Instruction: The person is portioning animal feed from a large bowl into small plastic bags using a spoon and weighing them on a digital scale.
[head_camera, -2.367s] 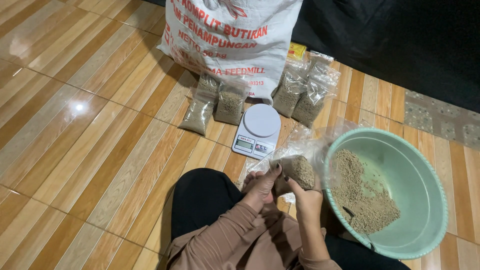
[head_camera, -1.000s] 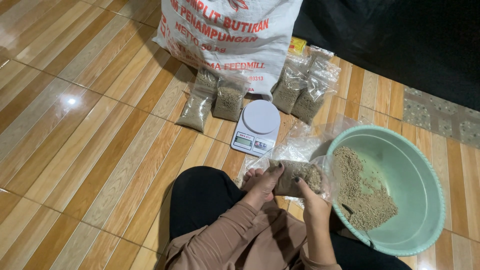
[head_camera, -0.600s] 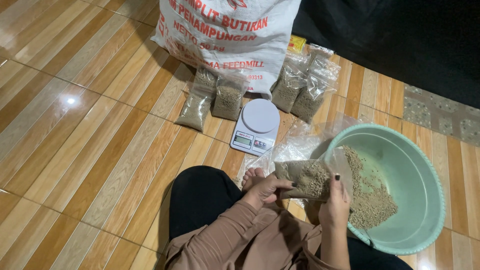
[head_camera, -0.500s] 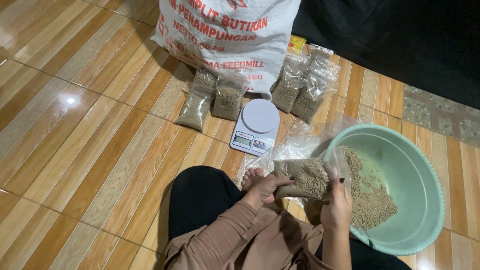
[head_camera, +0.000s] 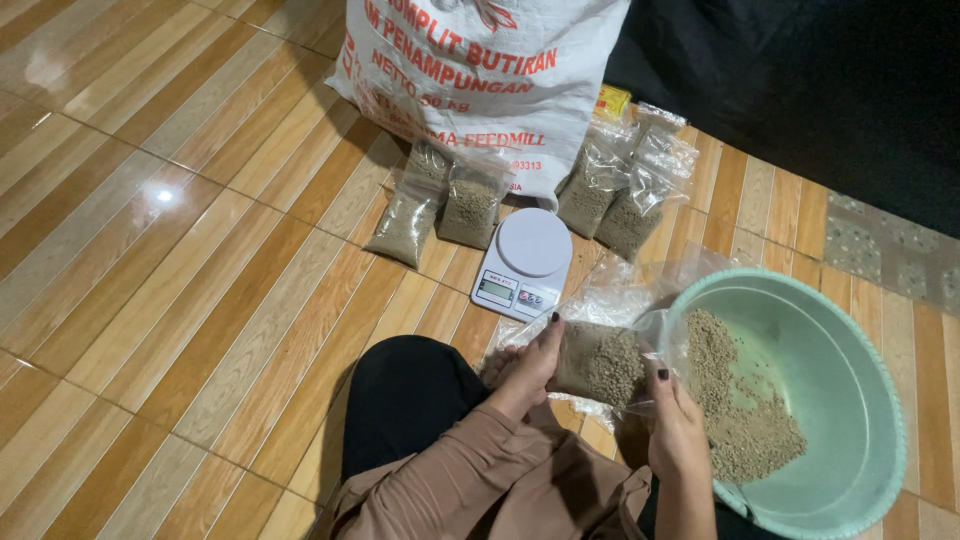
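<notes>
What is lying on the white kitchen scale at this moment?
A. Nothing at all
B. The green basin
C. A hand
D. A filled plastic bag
A: the round plate of the scale is bare, while both the left hand and the right hand hold the plastic bag beside the basin.

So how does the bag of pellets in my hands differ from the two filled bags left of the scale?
The bag in hand is held off the floor by the left hand and right hand, beside the green basin. The two filled bags rest against the white sack, untouched. All are clear plastic holding brownish pellets.
</notes>
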